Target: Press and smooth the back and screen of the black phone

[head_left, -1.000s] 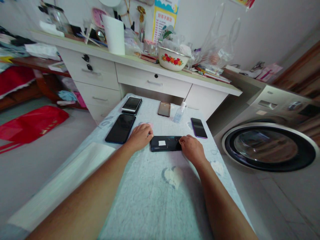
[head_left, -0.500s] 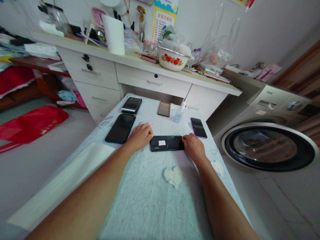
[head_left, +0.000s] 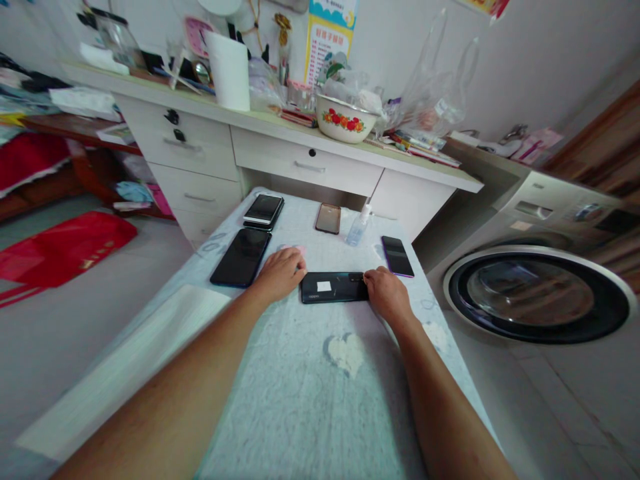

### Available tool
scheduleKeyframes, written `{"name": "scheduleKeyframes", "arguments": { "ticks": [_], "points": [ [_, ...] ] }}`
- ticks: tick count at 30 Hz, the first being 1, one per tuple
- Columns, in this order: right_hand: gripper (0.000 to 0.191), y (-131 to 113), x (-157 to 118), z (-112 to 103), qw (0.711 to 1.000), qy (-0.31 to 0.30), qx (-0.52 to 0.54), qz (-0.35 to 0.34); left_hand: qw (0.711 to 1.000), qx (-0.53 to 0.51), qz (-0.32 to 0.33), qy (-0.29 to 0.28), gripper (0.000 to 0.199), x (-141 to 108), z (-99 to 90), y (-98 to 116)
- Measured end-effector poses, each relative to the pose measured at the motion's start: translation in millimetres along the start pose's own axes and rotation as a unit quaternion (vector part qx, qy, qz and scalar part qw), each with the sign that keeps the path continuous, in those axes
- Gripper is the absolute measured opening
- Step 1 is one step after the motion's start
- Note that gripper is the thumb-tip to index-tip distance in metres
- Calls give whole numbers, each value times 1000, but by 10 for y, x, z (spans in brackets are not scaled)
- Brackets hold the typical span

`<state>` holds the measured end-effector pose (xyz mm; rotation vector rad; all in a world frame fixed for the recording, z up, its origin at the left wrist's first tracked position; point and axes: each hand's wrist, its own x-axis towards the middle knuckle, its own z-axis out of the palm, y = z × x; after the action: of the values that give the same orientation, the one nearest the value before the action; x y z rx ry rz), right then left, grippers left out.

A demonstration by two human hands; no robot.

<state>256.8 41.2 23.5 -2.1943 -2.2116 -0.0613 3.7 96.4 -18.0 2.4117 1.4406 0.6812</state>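
Note:
A dark smartphone [head_left: 340,288] lies back side up across the tablecloth, with a small white sticker on its back and its camera block at the right end. My left hand [head_left: 283,273] is closed at its left end, thumb and fingers against the upper corner. The right end is pinched between the fingers of my right hand [head_left: 387,292], which cover part of the camera edge. A bit of something pink [head_left: 301,249] shows just behind my left hand; what it is cannot be made out.
Left of my hands lie a large black phone [head_left: 241,257] and a stack of phones [head_left: 263,209]. Behind are a phone case [head_left: 329,218] and a clear spray bottle [head_left: 358,227]. Another phone [head_left: 398,256] lies at right, near a washing machine [head_left: 540,293]. A white strip [head_left: 130,367] runs along the left edge.
Almost nothing differs. The fingers of my right hand have shifted very slightly to the left over the phone's end; the phone stays in place.

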Motion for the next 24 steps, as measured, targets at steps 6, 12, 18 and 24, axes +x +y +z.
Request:
{"name": "scheduleKeyframes", "arguments": {
  "ticks": [6, 12, 18, 24],
  "points": [
    [32, -28, -28, -10, 1000, -5, -5, -6, 1000, 0, 1, 2, 8, -1, -1, 1],
    [31, -102, -69, -1, 1000, 4, -3, -24, 1000, -5, -3, 3, 7, 0, 4, -1],
    [33, -215, -99, -35, 999, -7, 6, -44, 1000, 1, -2, 3, 8, -1, 2, 1],
    [31, -275, -124, -47, 996, 0, 28, -80, 1000, 11, 3, 4, 8, 2, 9, -11]
  ]
}}
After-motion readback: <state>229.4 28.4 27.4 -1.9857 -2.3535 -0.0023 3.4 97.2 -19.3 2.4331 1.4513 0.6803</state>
